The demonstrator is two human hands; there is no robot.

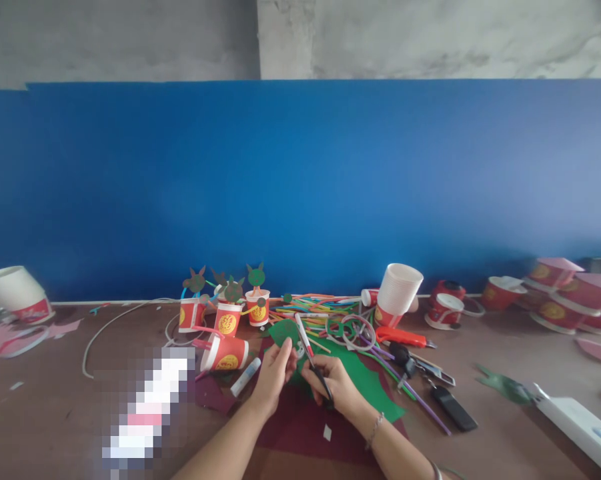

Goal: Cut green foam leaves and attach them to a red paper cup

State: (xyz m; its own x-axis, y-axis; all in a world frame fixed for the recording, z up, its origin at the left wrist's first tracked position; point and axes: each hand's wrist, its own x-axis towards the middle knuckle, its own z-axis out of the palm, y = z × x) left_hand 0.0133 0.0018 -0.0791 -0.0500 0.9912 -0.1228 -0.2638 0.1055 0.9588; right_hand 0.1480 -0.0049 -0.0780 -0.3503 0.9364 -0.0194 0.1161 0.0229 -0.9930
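L hand pinching green paper; R hand gripping blk scissors beside it. 1 red cup on its side to left, straws far.

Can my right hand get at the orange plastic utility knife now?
Probably not without putting something down: your right hand holds black-handled metal scissors, though the orange plastic utility knife lies nearby, seemingly uncovered.

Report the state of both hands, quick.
Left hand: closed, pinching a piece of green paper.
Right hand: closed around a black-handled tool, apparently scissors.
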